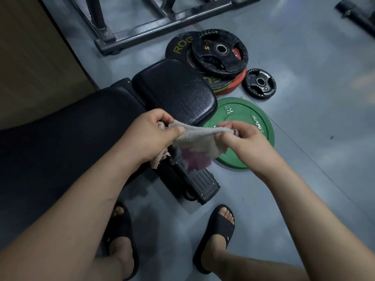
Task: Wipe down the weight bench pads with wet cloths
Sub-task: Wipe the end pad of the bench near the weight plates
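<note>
The cloth (199, 138), a worn beige towel with a pink patch on its hanging part, is stretched in the air between both hands, above the near edge of the bench and the floor (304, 149) beside it. The left hand (154, 134) is clenched around one bunched end, with a loose tail hanging below the fist. The right hand (241, 138) pinches the other end between thumb and fingertips.

The cloth is not touching either pad, so my guess is that it is being spread or refolded rather than used. The small seat pad (174, 86), far of the hands, shows a cracked, faintly glossy surface. The long back pad (60, 134) on the left is dark and matte. I cannot tell whether either has been wiped, nor whether the cloth is wet, so most of the wiping may still be ahead.

No bucket, basin or bottle is in view. To the right lie a green 10 KG plate (243, 110), a stack of plates (219, 55) and a small black plate (260, 82).
</note>
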Available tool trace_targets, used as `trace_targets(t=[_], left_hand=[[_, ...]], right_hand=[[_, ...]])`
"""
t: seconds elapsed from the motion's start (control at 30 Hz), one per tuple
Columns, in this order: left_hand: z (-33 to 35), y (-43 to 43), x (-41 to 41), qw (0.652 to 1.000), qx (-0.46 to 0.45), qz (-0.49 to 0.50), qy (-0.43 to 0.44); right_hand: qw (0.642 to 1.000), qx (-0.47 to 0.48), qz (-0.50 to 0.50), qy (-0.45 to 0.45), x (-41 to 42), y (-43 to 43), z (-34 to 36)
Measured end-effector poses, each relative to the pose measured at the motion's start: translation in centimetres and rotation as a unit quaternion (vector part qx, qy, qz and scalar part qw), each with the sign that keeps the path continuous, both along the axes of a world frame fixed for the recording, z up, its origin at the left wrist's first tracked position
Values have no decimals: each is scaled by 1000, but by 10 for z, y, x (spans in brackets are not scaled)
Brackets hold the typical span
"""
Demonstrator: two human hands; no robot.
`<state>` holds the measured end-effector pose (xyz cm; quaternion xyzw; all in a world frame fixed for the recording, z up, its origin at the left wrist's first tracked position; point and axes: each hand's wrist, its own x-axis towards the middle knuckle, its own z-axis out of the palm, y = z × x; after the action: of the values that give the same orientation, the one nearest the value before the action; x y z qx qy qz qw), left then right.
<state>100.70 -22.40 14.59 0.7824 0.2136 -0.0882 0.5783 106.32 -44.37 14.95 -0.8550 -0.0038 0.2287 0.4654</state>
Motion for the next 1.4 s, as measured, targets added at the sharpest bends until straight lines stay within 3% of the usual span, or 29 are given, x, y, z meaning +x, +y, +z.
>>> trace_targets(t=[0.1,0.33,0.43,0.53,0.67,0.83,1.0,1.23,1.4], left_hand=[[-12,4,6,998,-16,53,30],[-15,25,12,991,114,42,48],[-14,31,10,985,162,0,57],[-15,36,9,980,191,-9,60],[-16,40,7,972,221,-15,73],[-27,47,-2,952,291,-48,87],[-33,46,-5,948,302,-71,78],[-24,45,0,971,223,-41,73],[-22,42,3,967,243,-49,66]], right_hand=[[999,42,-15,26,3,6,-3],[984,42,-73,-154,22,39,2],[961,-51,31,-270,27,55,-24],[919,-167,212,-287,22,66,-63],[894,-186,201,-355,26,74,-85],[848,-295,271,-347,32,85,-108],[858,-325,234,-321,95,128,-106],[829,-312,298,-356,9,73,-114],[831,-333,265,-359,57,114,-112]])
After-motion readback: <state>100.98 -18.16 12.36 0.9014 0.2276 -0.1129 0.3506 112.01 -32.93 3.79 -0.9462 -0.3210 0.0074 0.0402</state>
